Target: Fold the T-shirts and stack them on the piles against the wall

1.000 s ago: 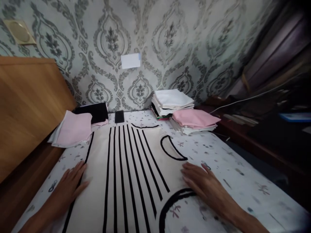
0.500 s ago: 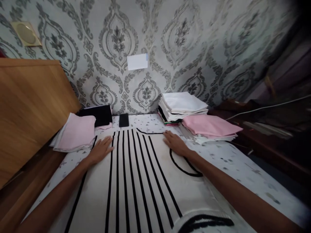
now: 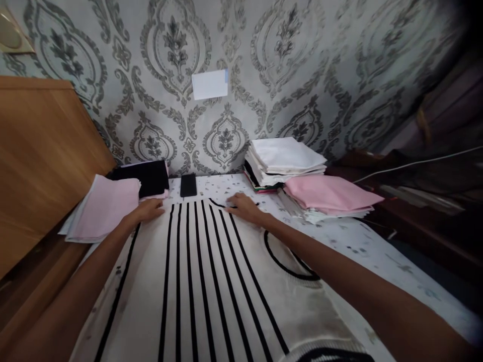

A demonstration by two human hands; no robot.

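Note:
A white knit garment with black stripes (image 3: pixel 211 281) lies spread out in front of me. Its black-edged round opening (image 3: pixel 290 261) is on the right, and a ribbed black-trimmed edge (image 3: pixel 332 352) shows at the bottom right. My left hand (image 3: pixel 151 209) rests at the garment's far left corner, fingers pointing right and seemingly not closed on the cloth. At the far edge, over the black trim, is my right hand (image 3: pixel 244 207), with thumb and fingers apart. Neither hand visibly lifts the fabric.
Pink folded cloths (image 3: pixel 113 203) and a black folded cloth (image 3: pixel 147 178) lie left, near a wooden cabinet (image 3: pixel 45 151). A black phone (image 3: pixel 188 185) sits by the wall. White cloths (image 3: pixel 287 156) and pink cloths (image 3: pixel 332 193) are stacked right, on a patterned white sheet (image 3: pixel 362 251).
My right hand has moved left along the garment's far edge. My left hand has moved slightly left and away from me to the corner. The view has shifted a little.

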